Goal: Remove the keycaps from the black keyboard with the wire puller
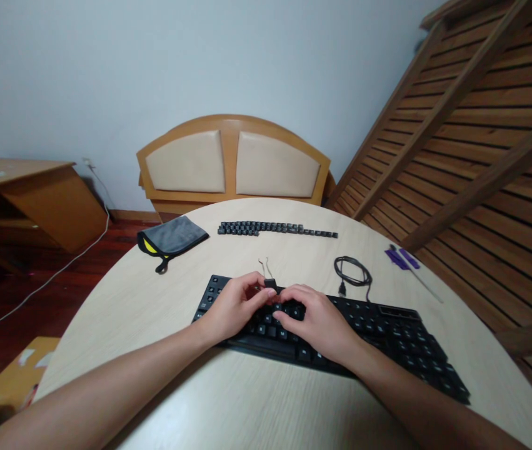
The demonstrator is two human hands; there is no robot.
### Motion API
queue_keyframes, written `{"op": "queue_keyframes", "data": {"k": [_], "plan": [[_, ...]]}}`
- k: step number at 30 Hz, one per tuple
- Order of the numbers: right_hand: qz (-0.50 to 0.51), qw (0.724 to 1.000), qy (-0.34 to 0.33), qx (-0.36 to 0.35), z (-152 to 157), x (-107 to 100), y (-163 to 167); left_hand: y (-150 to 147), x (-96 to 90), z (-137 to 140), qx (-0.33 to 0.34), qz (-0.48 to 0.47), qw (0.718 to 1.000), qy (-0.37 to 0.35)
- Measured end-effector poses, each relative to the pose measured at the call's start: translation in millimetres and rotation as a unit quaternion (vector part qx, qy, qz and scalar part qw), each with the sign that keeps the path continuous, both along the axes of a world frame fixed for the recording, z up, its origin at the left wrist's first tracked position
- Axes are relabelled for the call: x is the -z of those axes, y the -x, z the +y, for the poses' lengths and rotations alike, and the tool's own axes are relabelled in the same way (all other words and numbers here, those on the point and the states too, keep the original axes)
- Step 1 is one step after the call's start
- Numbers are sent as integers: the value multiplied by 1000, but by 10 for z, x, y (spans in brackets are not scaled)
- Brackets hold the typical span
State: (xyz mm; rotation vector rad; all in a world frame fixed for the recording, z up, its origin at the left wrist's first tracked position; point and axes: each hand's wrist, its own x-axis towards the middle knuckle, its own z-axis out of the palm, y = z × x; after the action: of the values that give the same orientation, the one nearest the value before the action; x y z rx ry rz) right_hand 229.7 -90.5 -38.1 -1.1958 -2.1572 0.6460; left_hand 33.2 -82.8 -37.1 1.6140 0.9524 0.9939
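A black keyboard (pixel 266 345) lies at a slant across the table, with bare spots at its upper left where keycaps are off. My left hand (pixel 232 306) pinches a small keycap puller (pixel 270 284) over the top rows, its two thin wire prongs pointing up and away from me. Close beside it, my right hand (pixel 322 322) rests over the middle keys, thumb and forefinger apart with keys showing between them. The right fingertips come near the puller; whether they touch it I cannot tell. Loose keycaps (pixel 260 228) stand in rows beyond the keyboard.
On the round table (pixel 172 387) lie a folded grey cloth (pixel 176 236) at far left, a coiled USB cable (pixel 354 270) behind the keyboard, and a purple-bristled brush (pixel 401 257) at right. A wooden headboard (pixel 230 125) stands behind; a slatted wooden frame (pixel 476 131) leans right.
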Motion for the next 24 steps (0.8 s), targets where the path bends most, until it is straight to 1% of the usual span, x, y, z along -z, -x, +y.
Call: {"op": "queue_keyframes", "data": {"k": [3,5,7,9,11,15,20,24], "plan": [[24,999,27,1,-9,-9,-10,-1,6,-1,-8,31,999,-27],[51,998,40,-2,-13,-7,-12,-3,10,-2,-16,30,999,-20],[74,996,40,-12,-18,-2,-12,-3,10,-5,-17,15,1000,2],[72,997,19,-28,-23,-2,-10,0,9,-6,-16,3,1000,26],[46,998,-10,-49,-28,-9,-9,5,10,-4,-19,1,999,39],[24,996,-42,-71,-30,-21,-10,1,15,5,-29,-1,999,40],[30,994,-64,-77,-24,-10,-11,-27,9,8,-32,-22,998,41],[43,995,-65,-57,-36,-42,-15,-26,18,26,-49,-10,998,35]]}}
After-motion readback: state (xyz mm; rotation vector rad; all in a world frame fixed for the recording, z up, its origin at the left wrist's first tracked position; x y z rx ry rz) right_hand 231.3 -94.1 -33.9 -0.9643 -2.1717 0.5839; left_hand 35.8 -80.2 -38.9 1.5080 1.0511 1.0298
